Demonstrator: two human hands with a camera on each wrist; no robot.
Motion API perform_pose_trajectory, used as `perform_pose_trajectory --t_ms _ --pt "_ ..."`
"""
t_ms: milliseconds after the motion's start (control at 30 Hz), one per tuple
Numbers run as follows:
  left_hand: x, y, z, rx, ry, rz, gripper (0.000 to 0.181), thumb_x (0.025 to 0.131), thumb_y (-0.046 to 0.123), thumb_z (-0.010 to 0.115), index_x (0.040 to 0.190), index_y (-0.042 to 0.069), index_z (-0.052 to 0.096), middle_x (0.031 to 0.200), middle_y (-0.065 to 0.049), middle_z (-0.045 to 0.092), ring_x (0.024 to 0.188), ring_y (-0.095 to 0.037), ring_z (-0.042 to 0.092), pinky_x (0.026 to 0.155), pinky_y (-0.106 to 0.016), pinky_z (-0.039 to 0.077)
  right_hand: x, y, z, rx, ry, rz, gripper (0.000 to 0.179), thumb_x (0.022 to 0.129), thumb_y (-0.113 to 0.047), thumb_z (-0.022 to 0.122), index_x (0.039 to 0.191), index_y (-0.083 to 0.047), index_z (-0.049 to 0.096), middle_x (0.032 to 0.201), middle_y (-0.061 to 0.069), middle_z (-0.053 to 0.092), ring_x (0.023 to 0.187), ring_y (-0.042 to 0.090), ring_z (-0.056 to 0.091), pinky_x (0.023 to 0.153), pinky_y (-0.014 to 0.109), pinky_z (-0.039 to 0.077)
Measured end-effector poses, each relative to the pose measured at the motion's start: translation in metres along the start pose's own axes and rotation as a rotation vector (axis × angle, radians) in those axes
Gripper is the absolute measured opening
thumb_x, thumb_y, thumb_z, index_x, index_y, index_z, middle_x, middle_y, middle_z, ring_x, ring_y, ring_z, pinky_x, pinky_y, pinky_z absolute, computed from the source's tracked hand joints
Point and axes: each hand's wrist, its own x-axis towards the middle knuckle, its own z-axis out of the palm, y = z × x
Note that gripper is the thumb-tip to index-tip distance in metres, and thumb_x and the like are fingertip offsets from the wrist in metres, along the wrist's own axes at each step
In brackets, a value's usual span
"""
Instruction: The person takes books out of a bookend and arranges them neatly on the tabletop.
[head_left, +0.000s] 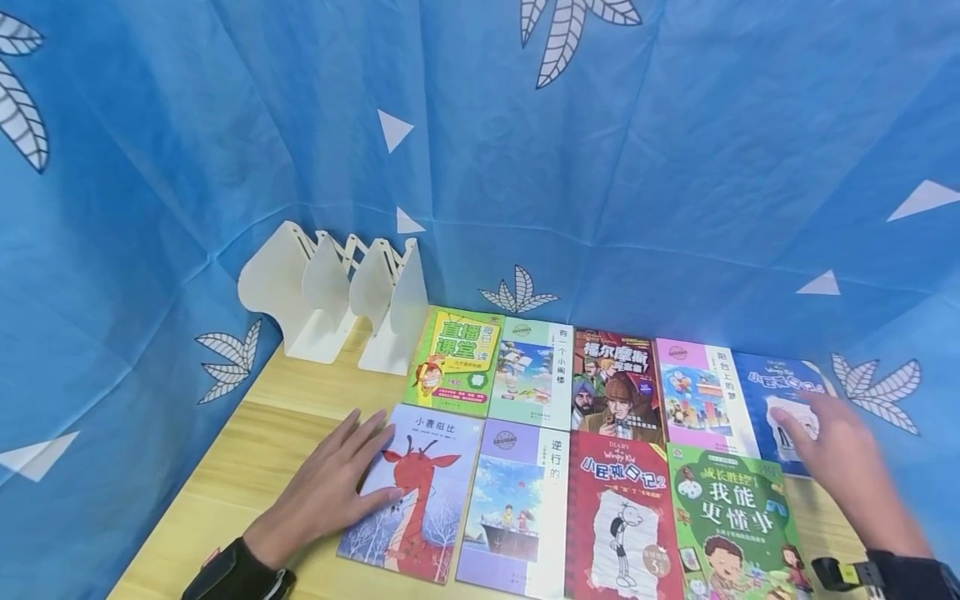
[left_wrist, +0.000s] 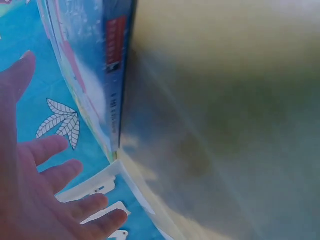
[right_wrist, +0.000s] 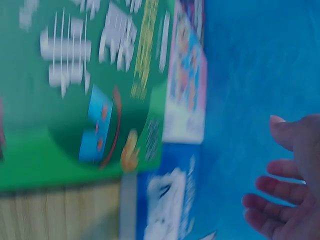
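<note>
My left hand (head_left: 330,479) is over the left edge of a book with a red deer (head_left: 423,500) on its cover. Its fingers are spread and fairly straight, as the left wrist view also shows; whether they touch the cover I cannot tell. At the far right, my right hand (head_left: 851,454) is over a blue book (head_left: 768,371), hiding part of its cover. In the right wrist view the right fingers (right_wrist: 274,187) are loosely bent and hold nothing. Nearest to that hand, a green book (head_left: 731,517) lies in the front row.
A white expandable bookshelf (head_left: 327,292) stands at the table's back left. Between the hands lie a purple-edged book (head_left: 510,508), a red diary book (head_left: 622,517) and a back row including a yellow-green book (head_left: 453,358). Blue patterned cloth (head_left: 525,167) hangs behind the wooden table (head_left: 251,417).
</note>
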Motion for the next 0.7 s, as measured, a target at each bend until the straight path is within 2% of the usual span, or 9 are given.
perform_pose_trajectory --t_ms 100,267,500,700 --pt "0.005 0.003 -0.003 0.006 0.0 0.008 0.094 0.086 0.078 0.063 0.158 0.02 0.045 0.17 -0.003 0.036 0.157 -0.043 0.028 0.123 -0.066 0.032 -0.008 -0.019 0.0 0.018 0.019 -0.075 0.06 0.106 -0.036 0.06 0.139 0.014 0.05 0.135 0.046 0.049 0.121 0.064 0.045 0.097 0.078 0.037" --pt "0.014 0.009 -0.009 0.001 -0.012 0.015 0.096 0.085 0.078 0.065 0.159 0.021 0.043 0.172 -0.001 0.032 0.159 -0.041 0.024 0.124 -0.066 0.031 -0.017 -0.049 -0.003 0.027 0.021 -0.134 0.062 0.105 -0.035 0.062 0.142 0.012 0.048 0.137 0.045 0.049 0.123 0.063 0.045 0.098 0.078 0.037" --pt "0.029 0.023 -0.016 -0.019 -0.006 0.086 0.094 0.089 0.075 0.062 0.162 0.022 0.037 0.173 -0.001 0.03 0.161 -0.038 0.021 0.125 -0.064 0.03 -0.028 -0.083 -0.004 0.059 0.066 -0.242 0.059 0.103 -0.032 0.065 0.147 0.004 0.049 0.143 0.039 0.051 0.128 0.061 0.046 0.1 0.078 0.038" --pt "0.046 0.037 -0.024 -0.009 0.031 0.145 0.097 0.087 0.075 0.064 0.164 0.027 0.031 0.174 0.003 0.025 0.162 -0.036 0.019 0.125 -0.063 0.031 -0.034 -0.105 -0.005 0.077 0.087 -0.358 0.06 0.099 -0.03 0.071 0.15 -0.006 0.051 0.147 0.03 0.054 0.131 0.056 0.049 0.104 0.076 0.039"
